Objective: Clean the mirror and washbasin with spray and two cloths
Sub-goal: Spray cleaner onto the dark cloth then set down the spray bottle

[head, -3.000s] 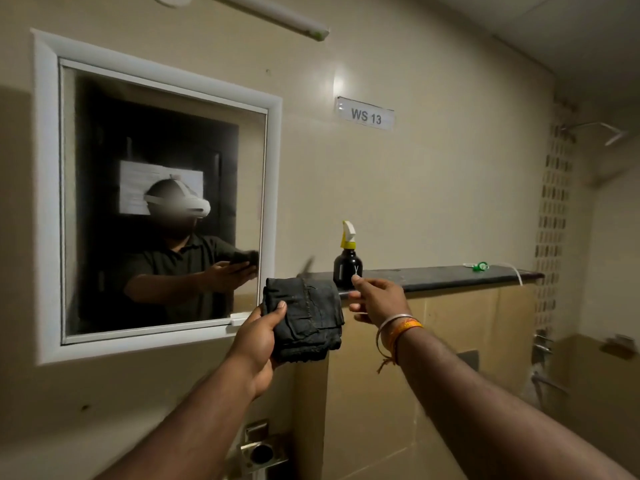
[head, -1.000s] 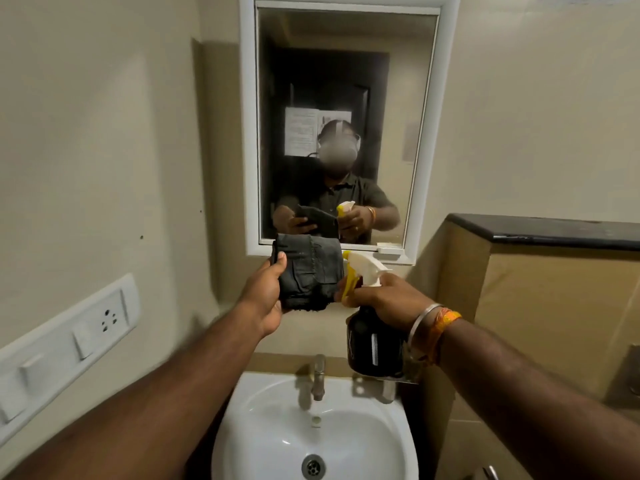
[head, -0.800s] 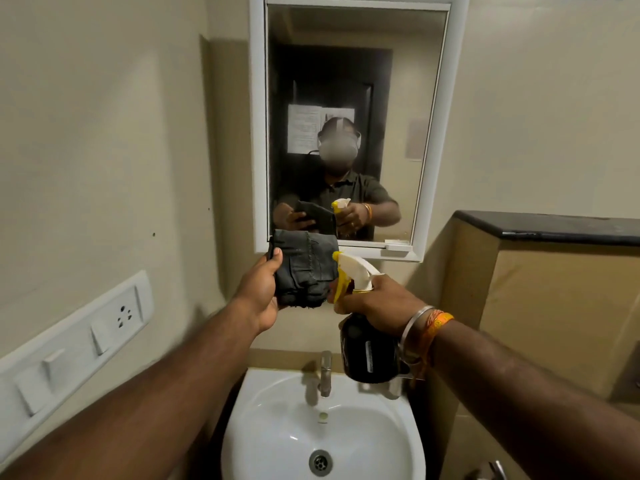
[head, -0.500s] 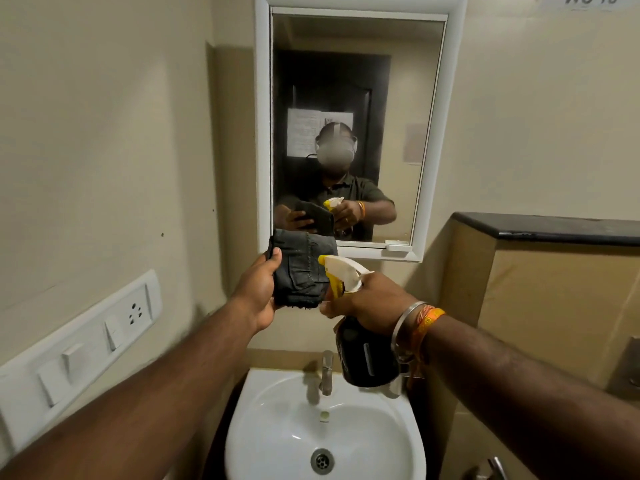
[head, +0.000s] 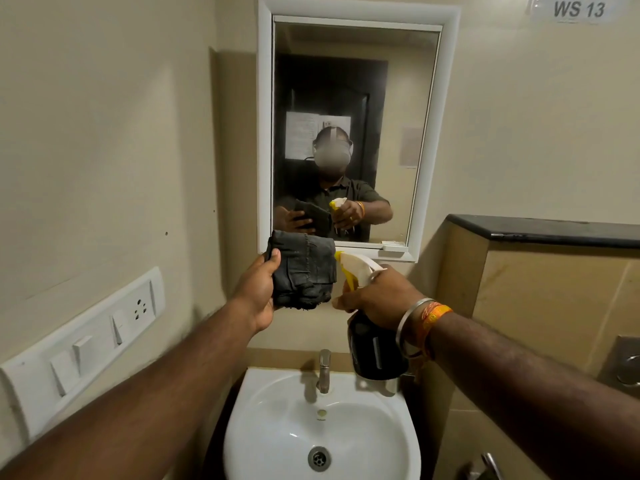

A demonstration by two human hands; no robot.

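Note:
A white-framed mirror [head: 398, 98] hangs on the wall straight ahead, above a white washbasin [head: 277, 427] with a steel tap [head: 324, 370]. My left hand [head: 258, 292] grips a folded dark grey cloth [head: 304, 268], held up just below the mirror's lower left corner. My right hand [head: 377, 296] is curled round the neck of a black spray bottle [head: 374, 351] with a white and yellow trigger head, its nozzle pointing left at the cloth and almost touching it. Only one cloth is in sight.
A white switch and socket panel [head: 86, 341] runs along the left wall. A black stone ledge [head: 543, 230] tops the tiled partition on the right. A "WS 13" label [head: 578, 10] sits at the upper right. A metal flush plate [head: 627, 365] is at the right edge.
Three seconds ago the bottle stood on the ledge. Over the last second my right hand has brought its nozzle left, close to the cloth, and the view has tilted up slightly.

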